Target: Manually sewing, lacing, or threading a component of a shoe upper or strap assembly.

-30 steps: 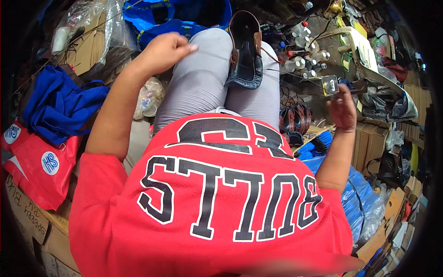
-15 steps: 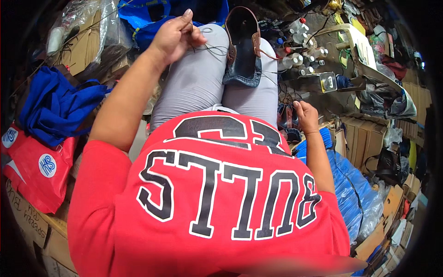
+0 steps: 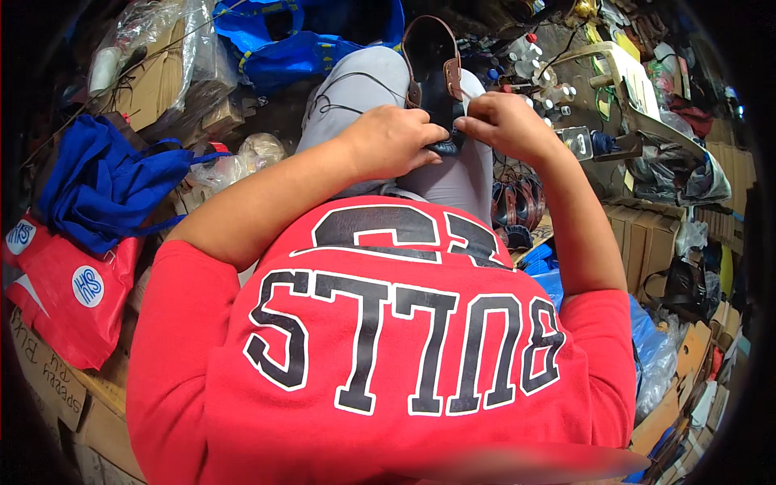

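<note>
A black and brown leather shoe, apparently a moccasin [image 3: 453, 77], lies across my lap with its brown-trimmed heel opening pointing away. My left hand [image 3: 388, 144] pinches the dark puckered toe end between thumb and fingers. At the shoe's right side my right hand [image 3: 513, 125] is closed, thumb against forefinger. A small pale sliver shows by its fingertips, too small to make out. The two hands hide most of the shoe's front. A thin dark cord [image 3: 343, 83] loops loosely over my left knee.
Several brown shoes [image 3: 521, 198] sit beside my right thigh. Clear bottles [image 3: 558, 97] and a pale plastic chair [image 3: 630, 81] stand to the right. A blue bag [image 3: 311, 52] lies beyond my knees; blue cloth [image 3: 109, 182] and a red bag [image 3: 77, 287] are at left.
My right hand has come up from beside my right thigh to the shoe. My left hand has moved from the left knee, near the cord, down to the shoe's toe.
</note>
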Tool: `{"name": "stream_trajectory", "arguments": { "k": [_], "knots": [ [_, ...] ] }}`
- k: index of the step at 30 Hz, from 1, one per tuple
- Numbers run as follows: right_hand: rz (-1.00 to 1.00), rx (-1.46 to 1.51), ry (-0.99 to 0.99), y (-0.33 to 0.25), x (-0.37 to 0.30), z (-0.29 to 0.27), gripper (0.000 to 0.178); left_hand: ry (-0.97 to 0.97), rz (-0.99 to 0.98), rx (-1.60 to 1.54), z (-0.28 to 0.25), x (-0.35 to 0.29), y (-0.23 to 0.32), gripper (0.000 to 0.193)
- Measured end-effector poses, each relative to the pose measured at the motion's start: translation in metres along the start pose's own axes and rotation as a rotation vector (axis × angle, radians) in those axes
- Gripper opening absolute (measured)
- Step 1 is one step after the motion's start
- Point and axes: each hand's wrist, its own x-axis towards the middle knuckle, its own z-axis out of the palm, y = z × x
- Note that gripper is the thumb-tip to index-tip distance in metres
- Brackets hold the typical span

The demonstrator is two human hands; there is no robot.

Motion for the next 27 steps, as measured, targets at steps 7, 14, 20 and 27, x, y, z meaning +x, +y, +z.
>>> {"name": "stream_trajectory", "arguments": {
  "k": [7, 14, 20, 27],
  "knots": [
    [-0.091, 0.048, -0.048, 0.004, -0.013, 0.001, 0.026, 0.006, -0.036, -0.08, 0.004, 0.0, -0.008, 0.03],
    [0.054, 0.565, 0.225, 0.015, -0.053, 0.003, 0.018, -0.188, -0.323, -0.691, -0.027, 0.021, -0.022, 0.029],
    [0.003, 0.16, 0.273, 0.005, -0.036, 0.018, 0.02, 0.092, -0.195, -0.401, -0.014, 0.062, -0.064, 0.045],
    [0.038, 0.145, 0.255, 0.006, -0.031, 0.019, 0.024, -0.238, -0.263, -0.266, -0.021, 0.083, -0.054, 0.034]
  ]
}}
